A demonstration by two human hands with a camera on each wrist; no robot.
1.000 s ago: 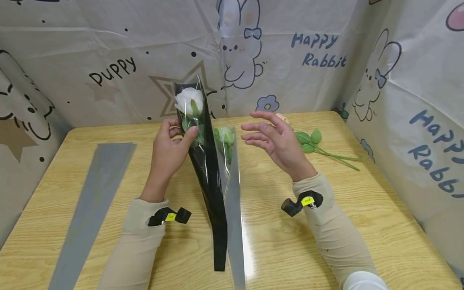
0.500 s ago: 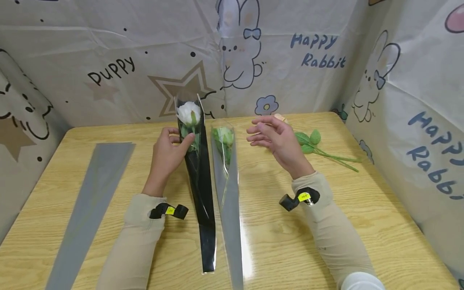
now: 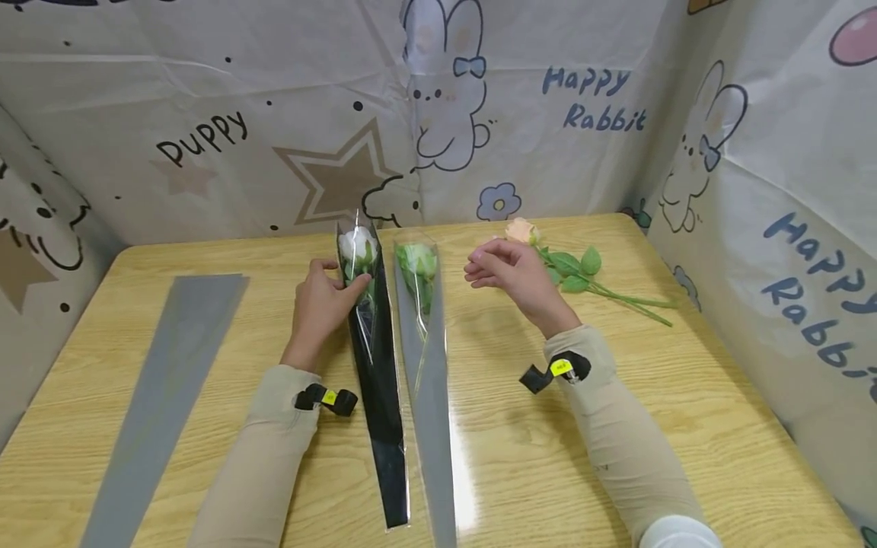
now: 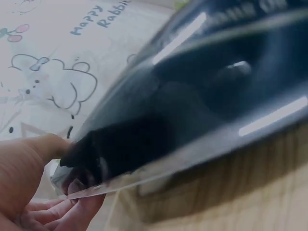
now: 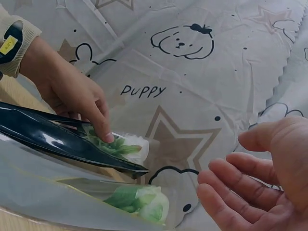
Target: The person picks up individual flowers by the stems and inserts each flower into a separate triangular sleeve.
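My left hand (image 3: 325, 308) grips the upper part of a white rose (image 3: 358, 245) in a long black-and-clear sleeve (image 3: 373, 365), thumb over the front and fingers behind. In the left wrist view the sleeve (image 4: 192, 106) fills much of the picture. Beside it, on its right, lies a pale green rose (image 3: 418, 266) in a grey sleeve (image 3: 432, 411). My right hand (image 3: 517, 278) hovers to the right of both, fingers loosely bent, holding nothing. In the right wrist view the left thumb presses on the clear front near the white bloom (image 5: 137, 148).
A flat grey sleeve (image 3: 161, 388) lies on the left of the wooden table (image 3: 274, 457). Behind my right hand lies a peach rose (image 3: 522, 230) with green leaves and bare stems (image 3: 633, 301). Printed cloth walls (image 3: 329, 91) stand at the back and sides.
The black sleeve with the white rose has come down and toward me, from tilted across the grey sleeve to lying alongside it. My right hand has lowered slightly, its fingers drawn closer together.
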